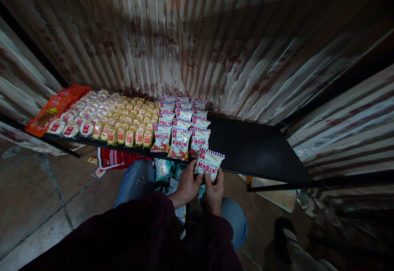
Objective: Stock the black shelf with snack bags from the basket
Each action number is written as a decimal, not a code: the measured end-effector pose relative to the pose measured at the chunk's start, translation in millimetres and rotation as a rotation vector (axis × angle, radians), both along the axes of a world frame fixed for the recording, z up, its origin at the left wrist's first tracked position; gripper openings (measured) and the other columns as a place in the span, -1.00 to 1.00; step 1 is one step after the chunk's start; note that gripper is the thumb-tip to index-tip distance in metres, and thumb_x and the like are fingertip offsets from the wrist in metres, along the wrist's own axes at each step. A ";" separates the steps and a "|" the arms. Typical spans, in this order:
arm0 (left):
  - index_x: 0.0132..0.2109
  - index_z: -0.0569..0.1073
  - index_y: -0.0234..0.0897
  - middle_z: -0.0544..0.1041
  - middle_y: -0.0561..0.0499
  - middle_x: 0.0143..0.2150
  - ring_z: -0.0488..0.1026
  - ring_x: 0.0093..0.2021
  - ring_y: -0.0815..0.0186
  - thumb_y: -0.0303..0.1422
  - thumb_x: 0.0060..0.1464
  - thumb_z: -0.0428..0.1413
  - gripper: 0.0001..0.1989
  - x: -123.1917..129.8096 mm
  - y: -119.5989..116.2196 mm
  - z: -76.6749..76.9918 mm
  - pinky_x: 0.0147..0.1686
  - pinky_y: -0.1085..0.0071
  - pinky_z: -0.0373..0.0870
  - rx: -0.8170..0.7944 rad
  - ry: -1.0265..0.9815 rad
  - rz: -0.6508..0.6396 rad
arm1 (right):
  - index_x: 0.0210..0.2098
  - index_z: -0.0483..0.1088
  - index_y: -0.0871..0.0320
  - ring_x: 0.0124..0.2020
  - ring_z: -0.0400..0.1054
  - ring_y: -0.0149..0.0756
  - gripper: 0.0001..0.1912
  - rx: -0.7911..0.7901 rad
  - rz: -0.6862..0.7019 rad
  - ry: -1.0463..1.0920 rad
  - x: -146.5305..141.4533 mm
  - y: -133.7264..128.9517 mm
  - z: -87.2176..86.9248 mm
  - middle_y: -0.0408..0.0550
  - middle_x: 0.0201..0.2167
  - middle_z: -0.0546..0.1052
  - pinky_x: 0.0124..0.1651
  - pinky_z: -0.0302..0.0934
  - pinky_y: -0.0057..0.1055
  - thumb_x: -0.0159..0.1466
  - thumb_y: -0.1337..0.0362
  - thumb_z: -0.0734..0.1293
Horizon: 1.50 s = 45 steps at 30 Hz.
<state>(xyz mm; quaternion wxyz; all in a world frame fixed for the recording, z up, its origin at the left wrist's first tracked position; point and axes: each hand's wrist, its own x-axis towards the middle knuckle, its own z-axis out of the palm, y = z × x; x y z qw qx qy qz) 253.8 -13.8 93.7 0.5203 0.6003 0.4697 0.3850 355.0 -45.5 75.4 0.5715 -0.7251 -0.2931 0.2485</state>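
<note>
At the left end of the black shelf (255, 148) lies an orange packet (51, 111). Then, on the shelf, white snacks (71, 129) and yellow snacks (129, 138) stand in rows, labels too small for reading. Mid-shelf, snack bags (179, 143) face front, probably for showing their red Chinese name, seemingly 鱿鱼豆上虾. At the shelf's front edge, the left hand (187, 185) and right hand (215, 191) grip a single bag (210, 163) from both sides, probably for good balance.

The shelf (246, 143) holds bags (181, 138) right of wrapped snacks (111, 134).
</note>
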 end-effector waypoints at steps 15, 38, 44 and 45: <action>0.29 0.13 -0.40 0.23 -0.26 0.30 0.19 0.30 0.12 -0.50 0.06 -0.01 -0.38 9.0 31.6 -7.4 0.28 0.10 0.14 0.053 0.033 0.010 | 0.23 0.18 0.20 -0.02 0.34 -0.12 -0.19 0.052 0.122 -0.147 25.1 53.6 -9.0 0.12 0.02 0.45 0.03 0.22 -0.18 0.10 -0.11 0.31; 0.29 0.15 -0.35 0.14 -0.22 0.35 0.07 0.36 0.10 -0.54 -0.07 0.03 -0.29 17.2 41.6 -10.2 0.34 0.11 0.00 0.035 0.048 0.025 | 0.25 0.17 0.24 -0.08 0.39 -0.09 -0.17 -0.005 0.142 -0.156 24.2 64.7 -12.3 0.15 -0.03 0.49 -0.04 0.25 -0.19 0.14 -0.15 0.24; 0.33 0.08 -0.34 0.05 -0.18 0.39 -0.05 0.39 0.12 -0.50 -0.04 0.06 -0.25 21.9 42.7 -8.9 0.37 0.17 -0.11 -0.015 -0.029 -0.007 | 0.27 0.13 0.26 -0.13 0.42 -0.10 -0.14 -0.023 0.177 -0.156 23.5 63.2 -5.7 0.18 -0.02 0.49 -0.08 0.27 -0.22 0.14 -0.16 0.25; 0.33 0.07 -0.35 0.04 -0.19 0.40 -0.06 0.40 0.12 -0.50 -0.04 0.06 -0.25 22.1 43.2 -8.2 0.38 0.17 -0.12 -0.020 -0.030 -0.011 | 0.27 0.12 0.25 -0.13 0.42 -0.10 -0.13 -0.029 0.178 -0.161 23.9 63.4 -5.2 0.18 -0.03 0.50 -0.08 0.28 -0.22 0.12 -0.16 0.26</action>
